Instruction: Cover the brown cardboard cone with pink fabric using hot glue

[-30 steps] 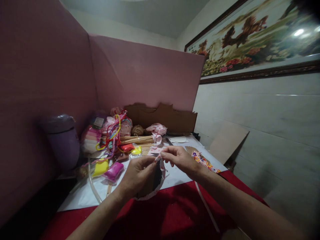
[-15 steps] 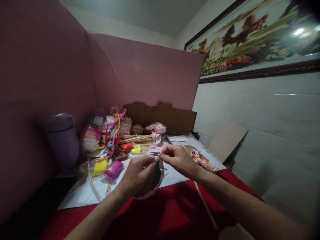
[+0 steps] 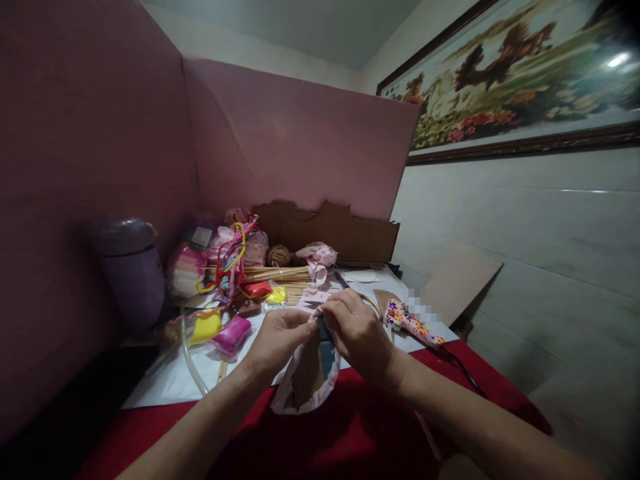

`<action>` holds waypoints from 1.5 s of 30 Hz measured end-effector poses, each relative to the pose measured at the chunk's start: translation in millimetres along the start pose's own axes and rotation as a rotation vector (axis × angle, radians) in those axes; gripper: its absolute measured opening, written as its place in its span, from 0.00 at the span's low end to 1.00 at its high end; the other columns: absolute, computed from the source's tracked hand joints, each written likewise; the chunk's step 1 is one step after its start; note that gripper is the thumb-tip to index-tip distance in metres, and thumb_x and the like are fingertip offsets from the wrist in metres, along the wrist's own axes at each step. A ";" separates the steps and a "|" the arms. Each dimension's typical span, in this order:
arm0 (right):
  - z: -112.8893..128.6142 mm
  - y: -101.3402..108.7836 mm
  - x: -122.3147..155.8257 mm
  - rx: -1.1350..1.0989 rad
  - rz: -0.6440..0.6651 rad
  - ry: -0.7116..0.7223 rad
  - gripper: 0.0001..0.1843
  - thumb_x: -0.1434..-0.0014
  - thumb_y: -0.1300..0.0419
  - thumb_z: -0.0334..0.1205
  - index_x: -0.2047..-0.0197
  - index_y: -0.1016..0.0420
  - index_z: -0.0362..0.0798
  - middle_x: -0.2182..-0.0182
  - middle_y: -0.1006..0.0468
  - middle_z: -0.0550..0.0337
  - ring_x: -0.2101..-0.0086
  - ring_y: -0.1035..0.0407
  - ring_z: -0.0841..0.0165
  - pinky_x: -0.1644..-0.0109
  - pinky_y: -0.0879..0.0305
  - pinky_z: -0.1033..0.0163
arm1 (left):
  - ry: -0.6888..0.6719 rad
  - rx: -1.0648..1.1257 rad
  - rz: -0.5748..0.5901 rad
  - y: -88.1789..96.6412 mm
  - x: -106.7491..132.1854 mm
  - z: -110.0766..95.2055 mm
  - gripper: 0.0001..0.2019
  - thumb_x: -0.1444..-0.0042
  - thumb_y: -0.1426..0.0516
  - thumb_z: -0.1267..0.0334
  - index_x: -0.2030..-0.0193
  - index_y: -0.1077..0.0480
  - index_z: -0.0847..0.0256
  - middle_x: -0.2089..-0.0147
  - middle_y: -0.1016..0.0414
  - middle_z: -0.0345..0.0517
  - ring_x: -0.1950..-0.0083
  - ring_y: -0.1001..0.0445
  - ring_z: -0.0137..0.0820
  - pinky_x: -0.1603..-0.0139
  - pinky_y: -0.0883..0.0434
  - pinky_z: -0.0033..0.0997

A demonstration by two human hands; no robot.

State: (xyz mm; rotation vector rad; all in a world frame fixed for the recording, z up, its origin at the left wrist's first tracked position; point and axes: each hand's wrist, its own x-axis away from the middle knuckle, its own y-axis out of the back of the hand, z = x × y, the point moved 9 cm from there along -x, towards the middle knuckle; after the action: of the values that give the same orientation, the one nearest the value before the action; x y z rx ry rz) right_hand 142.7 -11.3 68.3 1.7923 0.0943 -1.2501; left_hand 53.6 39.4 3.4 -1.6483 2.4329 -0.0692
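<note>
Both my hands hold a rounded cardboard piece [image 3: 307,373] whose edge is wrapped in pale pink-and-white fabric; a dark blue-grey patch covers part of its face. My left hand [image 3: 277,340] pinches the top left of the fabric rim between thumb and fingers. Close beside it, my right hand [image 3: 357,333] is closed on the rim's upper right, its fingertips partly hidden. The piece is tilted above the table's front. Just beyond my fingers, dark pointed blades [image 3: 314,304] lie on pink printed fabric. To the right rests a flower-patterned glue gun [image 3: 413,325] with a black cord.
Bagged yellow clay [image 3: 206,327] and magenta clay [image 3: 233,335] lie at the left, near a clear tube [image 3: 187,360]. Behind are bamboo sticks [image 3: 270,274], a twine ball [image 3: 279,256] and torn cardboard [image 3: 330,233]. A purple lidded bin [image 3: 131,287] stands far left.
The cardboard piece has turned so that more of its face and fabric rim shows. My right hand has curled further over the rim. The view has shifted slightly.
</note>
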 end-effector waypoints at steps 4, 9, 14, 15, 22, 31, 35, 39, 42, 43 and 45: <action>4.8 -2.4 2.0 0.041 -0.017 0.043 0.10 0.41 0.51 0.28 0.62 0.29 0.40 0.65 0.29 0.47 0.62 0.37 0.60 0.58 0.35 0.55 | -0.011 -0.016 -0.033 2.8 -1.2 1.0 0.12 0.60 0.34 0.58 0.72 0.22 0.67 0.75 0.25 0.43 0.72 0.32 0.27 0.69 0.38 0.25; 13.4 -5.7 4.5 0.110 0.007 0.122 0.13 0.39 0.52 0.29 0.56 0.28 0.38 0.63 0.27 0.44 0.61 0.36 0.59 0.57 0.34 0.54 | -0.002 0.007 -0.042 4.1 -1.6 1.7 0.14 0.62 0.33 0.57 0.72 0.23 0.67 0.75 0.25 0.43 0.72 0.31 0.28 0.68 0.37 0.26; 14.8 -4.0 4.6 0.161 0.014 0.109 0.14 0.38 0.51 0.30 0.55 0.27 0.39 0.62 0.26 0.45 0.59 0.36 0.58 0.58 0.33 0.54 | -0.081 -0.033 0.009 -2.6 0.6 -6.4 0.14 0.57 0.36 0.56 0.68 0.23 0.66 0.72 0.24 0.44 0.69 0.30 0.30 0.66 0.35 0.27; 16.1 -4.4 4.9 0.183 0.017 0.117 0.14 0.38 0.51 0.30 0.55 0.27 0.39 0.62 0.26 0.44 0.59 0.36 0.58 0.58 0.33 0.53 | -0.096 -0.045 0.026 -4.4 1.1 -7.8 0.14 0.56 0.36 0.57 0.67 0.23 0.66 0.72 0.24 0.44 0.68 0.29 0.31 0.66 0.35 0.28; 11.5 20.5 8.8 -0.013 -0.123 0.007 0.16 0.39 0.50 0.31 0.50 0.30 0.47 0.57 0.26 0.49 0.54 0.36 0.58 0.51 0.38 0.50 | -0.074 -0.011 0.005 -4.3 2.6 -11.8 0.14 0.58 0.35 0.56 0.68 0.22 0.65 0.72 0.22 0.46 0.68 0.28 0.32 0.65 0.34 0.29; -49.2 -27.3 9.3 -0.875 0.076 -0.701 0.19 0.40 0.47 0.51 0.74 0.31 0.46 0.80 0.34 0.64 0.78 0.40 0.72 0.74 0.42 0.67 | -0.107 -0.111 0.080 -17.0 8.2 -22.8 0.14 0.53 0.38 0.55 0.65 0.22 0.64 0.69 0.22 0.47 0.68 0.28 0.32 0.67 0.34 0.27; -49.0 -37.7 14.4 -0.943 0.099 -0.728 0.14 0.47 0.39 0.49 0.73 0.32 0.46 0.77 0.30 0.63 0.75 0.37 0.72 0.71 0.40 0.67 | -0.116 -0.129 0.099 -17.8 9.0 -19.7 0.15 0.52 0.39 0.54 0.64 0.22 0.64 0.69 0.22 0.47 0.67 0.28 0.33 0.67 0.33 0.27; -47.7 -37.3 17.8 -0.938 0.068 -0.732 0.14 0.49 0.37 0.48 0.73 0.32 0.46 0.76 0.30 0.63 0.74 0.37 0.72 0.70 0.39 0.67 | -0.112 -0.110 0.083 -15.6 8.2 -16.3 0.14 0.53 0.38 0.55 0.65 0.22 0.64 0.69 0.22 0.46 0.70 0.29 0.29 0.69 0.34 0.25; -46.7 -40.3 19.0 -1.077 0.070 -0.772 0.17 0.53 0.35 0.51 0.71 0.31 0.46 0.75 0.29 0.63 0.74 0.37 0.72 0.70 0.40 0.66 | -0.078 -0.044 0.054 -11.3 6.7 -14.4 0.13 0.55 0.36 0.56 0.67 0.23 0.65 0.71 0.22 0.46 0.70 0.29 0.29 0.68 0.34 0.25; -47.4 -41.4 19.8 -1.130 0.067 -0.799 0.19 0.52 0.36 0.54 0.70 0.31 0.46 0.75 0.29 0.62 0.75 0.37 0.72 0.71 0.41 0.67 | -0.066 -0.017 0.043 -9.6 6.1 -14.0 0.13 0.56 0.36 0.57 0.68 0.23 0.65 0.72 0.22 0.46 0.70 0.29 0.29 0.68 0.34 0.26; -50.6 -42.8 22.2 -1.201 0.049 -0.865 0.24 0.48 0.43 0.60 0.71 0.30 0.44 0.77 0.30 0.61 0.77 0.38 0.73 0.73 0.43 0.67 | -0.050 0.014 0.025 -6.4 5.2 -13.7 0.12 0.57 0.35 0.58 0.69 0.23 0.66 0.72 0.22 0.46 0.70 0.28 0.29 0.67 0.34 0.26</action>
State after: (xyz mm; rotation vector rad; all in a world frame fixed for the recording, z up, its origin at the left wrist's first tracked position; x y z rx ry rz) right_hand 166.6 40.0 27.3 0.1892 0.2365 -1.3708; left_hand 55.0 31.2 17.1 -1.5946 2.4100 -0.0405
